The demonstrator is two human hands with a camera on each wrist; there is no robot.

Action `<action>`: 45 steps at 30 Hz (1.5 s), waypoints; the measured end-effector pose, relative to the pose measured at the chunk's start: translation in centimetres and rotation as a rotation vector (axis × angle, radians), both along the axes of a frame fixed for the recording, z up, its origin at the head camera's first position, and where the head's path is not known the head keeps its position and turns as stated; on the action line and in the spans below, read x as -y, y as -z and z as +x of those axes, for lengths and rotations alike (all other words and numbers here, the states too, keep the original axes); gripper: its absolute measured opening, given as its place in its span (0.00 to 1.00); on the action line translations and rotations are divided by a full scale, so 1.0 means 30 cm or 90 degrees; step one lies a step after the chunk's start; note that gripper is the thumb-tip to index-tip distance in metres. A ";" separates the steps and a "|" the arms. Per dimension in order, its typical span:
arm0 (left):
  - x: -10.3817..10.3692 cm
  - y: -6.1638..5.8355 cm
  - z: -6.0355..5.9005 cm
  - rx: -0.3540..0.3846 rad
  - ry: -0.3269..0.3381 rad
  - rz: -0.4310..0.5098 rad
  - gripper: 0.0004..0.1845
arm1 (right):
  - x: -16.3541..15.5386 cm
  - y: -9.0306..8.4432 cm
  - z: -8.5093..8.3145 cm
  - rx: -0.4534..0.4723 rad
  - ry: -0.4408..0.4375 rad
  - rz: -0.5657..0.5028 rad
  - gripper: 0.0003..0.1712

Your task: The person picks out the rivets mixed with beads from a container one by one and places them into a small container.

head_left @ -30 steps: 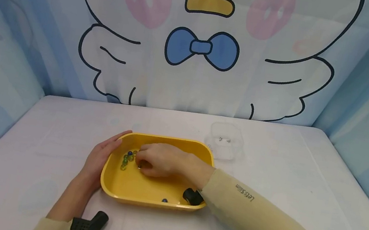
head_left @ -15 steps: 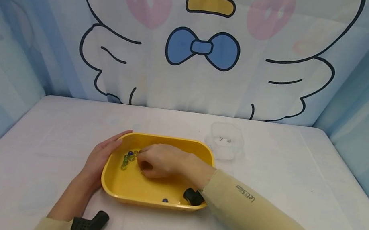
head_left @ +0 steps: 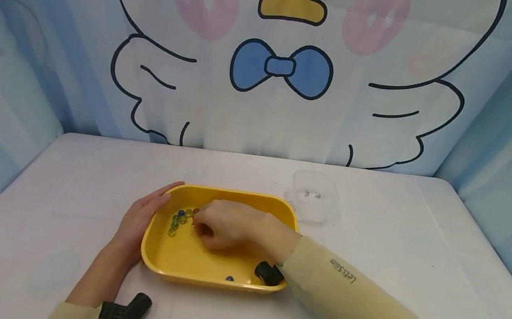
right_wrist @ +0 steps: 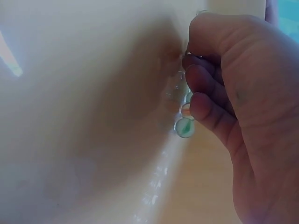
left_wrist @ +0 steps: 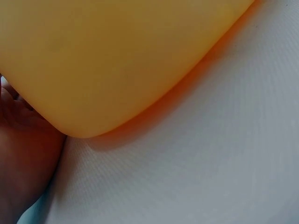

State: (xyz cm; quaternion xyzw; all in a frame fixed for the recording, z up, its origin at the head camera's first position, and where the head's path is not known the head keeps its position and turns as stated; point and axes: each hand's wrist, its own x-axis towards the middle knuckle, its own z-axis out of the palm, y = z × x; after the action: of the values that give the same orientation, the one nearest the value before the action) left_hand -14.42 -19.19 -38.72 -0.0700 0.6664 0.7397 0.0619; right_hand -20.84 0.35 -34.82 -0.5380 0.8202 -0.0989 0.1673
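Note:
A yellow tray [head_left: 206, 275] stands on the table. My left hand [head_left: 136, 221] rests along its left side, fingers straight against the outer wall and thumb at the rim; in the left wrist view the tray wall [left_wrist: 112, 70] covers much of that hand. Inside the tray my right hand [head_left: 227, 225] has its fingers curled, thumb and forefinger pinching what looks like a marble, mostly hidden, with only a glint showing. Left of these fingertips several glass marbles [head_left: 174, 224] form a bent row. Close below the curled fingers in the right wrist view is a green-streaked marble [right_wrist: 185, 127].
One blue marble [head_left: 229, 278] lies apart at the tray's front wall. Behind the tray's right corner is a clear plastic box [head_left: 312, 208] with small metal pieces. Black wrist cameras sit on the left wrist [head_left: 126, 311] and right wrist [head_left: 267, 273]. A printed curtain [head_left: 273, 117] hangs behind.
My right hand has shifted slightly right and toward the front, uncovering more marbles at the row's far end. The left hand stays at the tray's side.

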 end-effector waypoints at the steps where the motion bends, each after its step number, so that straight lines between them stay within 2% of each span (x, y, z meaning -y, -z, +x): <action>1: 0.000 0.000 0.000 -0.001 -0.001 -0.001 0.26 | -0.001 -0.001 0.000 0.000 0.000 -0.002 0.03; 15: 0.002 0.003 0.003 -0.009 0.000 0.002 0.26 | -0.023 -0.026 0.007 -0.037 0.036 -0.053 0.06; 30: 0.003 0.003 0.003 -0.004 -0.008 -0.006 0.26 | -0.070 -0.044 0.000 -0.075 0.068 -0.174 0.05; 45: 0.000 0.004 0.000 0.000 -0.010 -0.010 0.26 | -0.115 -0.051 0.001 -0.126 0.111 -0.262 0.06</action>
State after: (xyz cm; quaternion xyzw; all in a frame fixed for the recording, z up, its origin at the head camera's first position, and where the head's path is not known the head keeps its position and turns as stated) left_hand -14.42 -19.20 -38.83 -0.0758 0.6715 0.7350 0.0554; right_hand -20.80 3.79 -33.29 -0.4951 0.8385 -0.2247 -0.0360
